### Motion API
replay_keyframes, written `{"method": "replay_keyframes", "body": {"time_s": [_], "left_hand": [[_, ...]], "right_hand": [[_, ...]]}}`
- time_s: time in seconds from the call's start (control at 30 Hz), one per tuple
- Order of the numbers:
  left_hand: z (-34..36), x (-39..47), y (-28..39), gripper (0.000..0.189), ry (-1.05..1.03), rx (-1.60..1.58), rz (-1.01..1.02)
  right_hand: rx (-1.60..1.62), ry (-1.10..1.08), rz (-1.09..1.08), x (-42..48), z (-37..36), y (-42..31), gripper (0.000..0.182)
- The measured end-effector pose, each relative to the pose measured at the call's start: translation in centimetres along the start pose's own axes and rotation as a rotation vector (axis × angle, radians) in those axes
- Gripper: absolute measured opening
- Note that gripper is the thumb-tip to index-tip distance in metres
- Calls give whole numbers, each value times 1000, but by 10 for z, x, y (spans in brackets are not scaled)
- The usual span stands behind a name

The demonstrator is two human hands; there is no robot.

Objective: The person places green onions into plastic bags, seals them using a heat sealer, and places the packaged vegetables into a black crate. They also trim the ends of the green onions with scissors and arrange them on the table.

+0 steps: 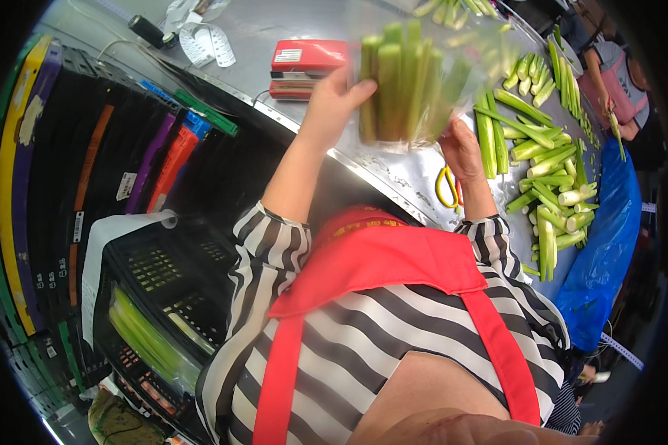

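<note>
A clear plastic bag (401,89) of cut green stalks, which look like celery, is held up over the metal table (256,28). My left hand (337,100) grips its left side, thumb on the front. At the lower right edge of the bag, my right hand (461,146) holds the plastic. Behind the bag and my left hand lies a red bag sealer (306,58), partly hidden. Yellow-handled scissors (447,188) rest on the table just left of my right wrist. Loose stalk pieces (556,183) are heaped to the right of my right hand.
Rolled labels (206,44) and a black cylinder (146,30) lie at the table's upper left. Stacked crates (50,183) stand on the left; a black basket (161,267) holds bagged stalks (145,334). Blue plastic (601,250) hangs at the right edge. Another person (618,83) stands across the table.
</note>
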State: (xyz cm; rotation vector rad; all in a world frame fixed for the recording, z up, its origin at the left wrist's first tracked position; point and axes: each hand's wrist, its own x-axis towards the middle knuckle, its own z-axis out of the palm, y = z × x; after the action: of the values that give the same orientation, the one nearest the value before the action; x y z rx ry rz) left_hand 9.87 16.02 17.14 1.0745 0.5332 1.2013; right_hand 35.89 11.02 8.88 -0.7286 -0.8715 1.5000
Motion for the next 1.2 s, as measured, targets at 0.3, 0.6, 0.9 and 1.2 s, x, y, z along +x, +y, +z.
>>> {"method": "replay_keyframes", "body": {"time_s": [0.3,0.6,0.9,1.2], "left_hand": [[3,-22,-66,35,57,200,-168],[10,-22,-59,29,190,195,-86],[7,-58,-44,28,35,388,-236],[32,-125,-23,43,-590,746,-40]], "right_hand": [[-559,-50,223,-20,-36,-39,43],[-808,19,-187,-11,17,-85,24],[-454,-34,45,-15,-57,-50,33],[-382,-489,318,-90,-11,-109,25]]}}
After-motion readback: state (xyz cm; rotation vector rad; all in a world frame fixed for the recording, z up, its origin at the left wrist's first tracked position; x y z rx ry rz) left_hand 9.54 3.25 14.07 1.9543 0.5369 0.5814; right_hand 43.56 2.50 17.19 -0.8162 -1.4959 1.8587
